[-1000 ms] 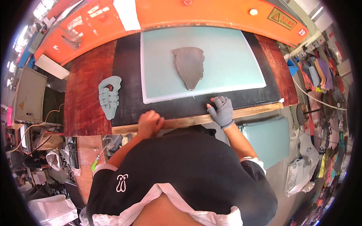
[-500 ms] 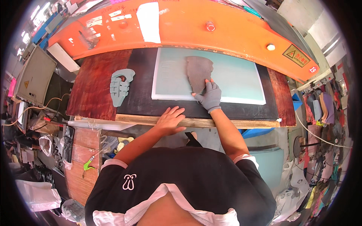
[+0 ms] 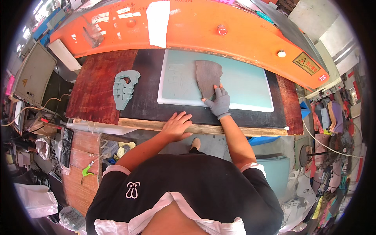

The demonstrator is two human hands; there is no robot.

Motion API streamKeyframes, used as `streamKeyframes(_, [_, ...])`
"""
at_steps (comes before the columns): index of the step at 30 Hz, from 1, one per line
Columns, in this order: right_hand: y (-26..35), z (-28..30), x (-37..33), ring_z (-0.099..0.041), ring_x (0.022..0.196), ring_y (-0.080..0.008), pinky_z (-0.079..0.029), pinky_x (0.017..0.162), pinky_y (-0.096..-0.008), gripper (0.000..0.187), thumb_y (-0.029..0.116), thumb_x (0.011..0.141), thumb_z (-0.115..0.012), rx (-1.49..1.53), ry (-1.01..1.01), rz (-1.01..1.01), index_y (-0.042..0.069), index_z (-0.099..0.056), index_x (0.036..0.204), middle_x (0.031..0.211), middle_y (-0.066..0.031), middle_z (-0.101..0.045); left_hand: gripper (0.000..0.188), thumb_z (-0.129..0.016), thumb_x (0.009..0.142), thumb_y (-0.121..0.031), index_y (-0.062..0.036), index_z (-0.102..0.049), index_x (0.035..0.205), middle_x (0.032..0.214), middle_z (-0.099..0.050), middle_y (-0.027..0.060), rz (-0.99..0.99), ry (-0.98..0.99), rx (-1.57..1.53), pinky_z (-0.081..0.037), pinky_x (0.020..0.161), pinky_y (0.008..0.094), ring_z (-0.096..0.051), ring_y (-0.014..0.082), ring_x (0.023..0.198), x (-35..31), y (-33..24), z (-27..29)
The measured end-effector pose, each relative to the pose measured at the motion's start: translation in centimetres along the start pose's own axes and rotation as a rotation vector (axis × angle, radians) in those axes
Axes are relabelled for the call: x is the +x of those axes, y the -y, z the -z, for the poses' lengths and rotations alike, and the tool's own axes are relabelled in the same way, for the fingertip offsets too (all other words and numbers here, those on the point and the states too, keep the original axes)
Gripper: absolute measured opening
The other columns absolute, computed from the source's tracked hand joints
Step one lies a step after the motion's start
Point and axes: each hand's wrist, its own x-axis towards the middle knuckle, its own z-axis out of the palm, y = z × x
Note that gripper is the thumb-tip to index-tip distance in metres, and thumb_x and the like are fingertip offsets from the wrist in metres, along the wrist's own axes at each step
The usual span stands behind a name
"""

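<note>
My right hand (image 3: pixel 219 102), in a grey fingerless glove, grips the narrow lower end of a flat brown-grey piece with wavy edges (image 3: pixel 208 76). Its thumb is at the tip and its fingers lie along the right side. The piece rests on a pale blue-green sheet (image 3: pixel 246 86) with a white border, where faint outlines show at the left. My bare left hand (image 3: pixel 177 127) lies flat on the wooden front edge (image 3: pixel 152 125), fingers spread, holding nothing. Farther left sits a grey-green ribbed frame (image 3: pixel 123 92) that looks like a cutting die.
An orange machine beam (image 3: pixel 192 29) with a red button (image 3: pixel 222 29) spans the far side of the black board (image 3: pixel 145 90). A grey cabinet (image 3: pixel 33 76) stands left. Below left, a green-handled tool (image 3: pixel 88 169) lies on a brown surface. Coloured pieces hang at the right (image 3: pixel 337 115).
The view has shifted slightly, and a shoe shows more fully below the front edge. My right hand and the brown-grey piece sit very slightly nearer; my left hand stays put.
</note>
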Motion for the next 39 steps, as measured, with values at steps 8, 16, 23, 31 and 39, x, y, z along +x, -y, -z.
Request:
streamKeyframes(8, [2.7,5.6,-9.5,-0.052,0.106,-0.0384,-0.042,0.090,-0.0456,0.056,0.029,0.071,-0.075,0.105,0.003,0.030,0.001,-0.053,0.114,0.115,-0.0199,-0.054,0.041,-0.072,0.072,-0.032,-0.0069,-0.061,0.103,0.109,-0.054,0.0103,-0.156,-0.258,0.016,-0.041,0.092,0.0426,-0.050,0.0282,0.107,0.3,0.5,-0.3])
streamKeyframes(16, [2.7,5.3,-12.1,-0.055,0.089,-0.0302,-0.043,0.076,-0.0419,0.035,0.026,0.069,-0.072,-0.001,-0.066,0.199,0.005,-0.060,0.095,0.095,-0.0111,-0.060,0.035,-0.073,0.069,-0.032,-0.0080,-0.060,0.091,0.089,-0.051,0.0074,-0.114,-0.269,0.087,-0.044,0.077,0.0399,-0.052,0.0270,0.089,0.8,1.3,-1.1])
streamKeyframes(23, [-0.7,6.4,-13.3,-0.056,0.096,-0.0313,-0.045,0.083,-0.0395,0.026,0.020,0.082,-0.065,0.532,-0.143,-0.118,0.004,-0.061,0.103,0.099,-0.0146,-0.060,0.039,-0.075,0.067,-0.034,-0.0067,-0.061,0.091,0.093,-0.052,0.0107,-0.003,-0.338,0.143,-0.045,0.079,0.0424,-0.052,0.0317,0.094,0.5,2.4,-2.6])
streamKeyframes(31, [-15.5,20.6,-0.2,-0.047,0.065,-0.0114,-0.040,0.060,-0.0295,0.025,0.020,0.092,-0.047,0.630,-0.718,-0.322,0.002,-0.054,0.076,0.066,-0.0025,-0.051,0.038,-0.076,0.065,-0.035,-0.0068,-0.061,0.086,0.090,-0.052,0.0112,-0.028,-0.466,0.124,-0.046,0.076,0.0428,-0.053,0.0335,0.091,4.0,6.0,-2.1])
streamKeyframes(39, [-16.9,17.1,1.1,-0.052,0.074,-0.0155,-0.044,0.069,-0.0310,0.028,0.030,0.095,-0.045,0.575,-0.535,-0.339,0.004,-0.052,0.088,0.076,-0.0068,-0.053,0.039,-0.077,0.060,-0.035,-0.0081,-0.059,0.082,0.080,-0.050,0.0115,-0.125,-0.469,0.163,-0.046,0.064,0.0435,-0.053,0.0347,0.078,4.1,7.5,-2.4])
